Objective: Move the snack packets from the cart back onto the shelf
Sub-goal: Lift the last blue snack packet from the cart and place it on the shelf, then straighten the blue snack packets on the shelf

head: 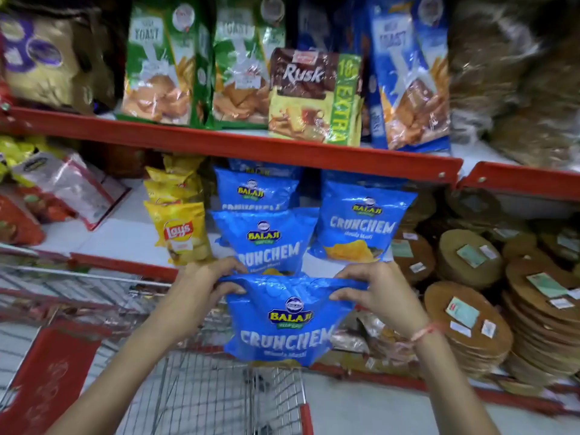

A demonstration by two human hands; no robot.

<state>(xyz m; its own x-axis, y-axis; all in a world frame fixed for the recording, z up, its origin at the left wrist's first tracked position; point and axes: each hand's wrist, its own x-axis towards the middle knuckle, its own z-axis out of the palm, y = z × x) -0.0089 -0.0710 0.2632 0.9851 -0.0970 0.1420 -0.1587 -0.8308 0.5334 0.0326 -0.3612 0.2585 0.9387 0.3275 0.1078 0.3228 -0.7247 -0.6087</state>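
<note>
I hold a blue Balaji Crunchem packet [285, 324] upright by its top edge, above the wire cart [219, 394]. My left hand [207, 284] pinches its top left corner and my right hand [370, 290] pinches its top right corner. The packet hangs just in front of the middle shelf [125, 265]. On that shelf stand more blue Crunchem packets: one directly behind my hands [266, 240], one to the right [361, 221], one further back [254, 189]. The part of the cart in view shows only bare wire mesh.
Yellow Lays packets [180, 227] stand left of the blue ones. Toast and rusk packets [314, 95] fill the upper shelf with its red edge [251, 149]. Stacks of round brown packs [470, 315] sit at the right. The cart's red rim [306, 419] is near me.
</note>
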